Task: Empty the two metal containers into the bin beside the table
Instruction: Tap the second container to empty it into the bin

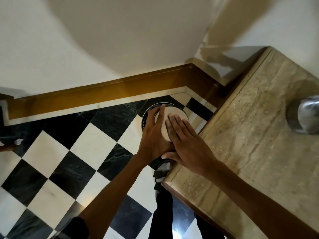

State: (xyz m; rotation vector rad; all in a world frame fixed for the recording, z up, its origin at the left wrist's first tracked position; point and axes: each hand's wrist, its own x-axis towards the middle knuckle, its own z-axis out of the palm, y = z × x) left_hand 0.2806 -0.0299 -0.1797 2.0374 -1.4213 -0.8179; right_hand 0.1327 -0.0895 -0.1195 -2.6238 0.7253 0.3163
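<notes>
A metal container (170, 118) is turned bottom-up over the round dark-rimmed bin (146, 113), which stands on the floor in the corner beside the table. My left hand (153, 135) grips the container's left side. My right hand (187, 144) lies flat on its pale round base, fingers stretched out, holding nothing. The bin's inside is hidden by the container and my hands. A second metal container (308, 116) stands on the stone table top (250, 135) at the right edge of the view.
The floor (69, 161) has black and white tiles. A brown skirting board (103, 95) runs along the white wall behind the bin. My sandalled foot (163, 169) is by the table's near corner.
</notes>
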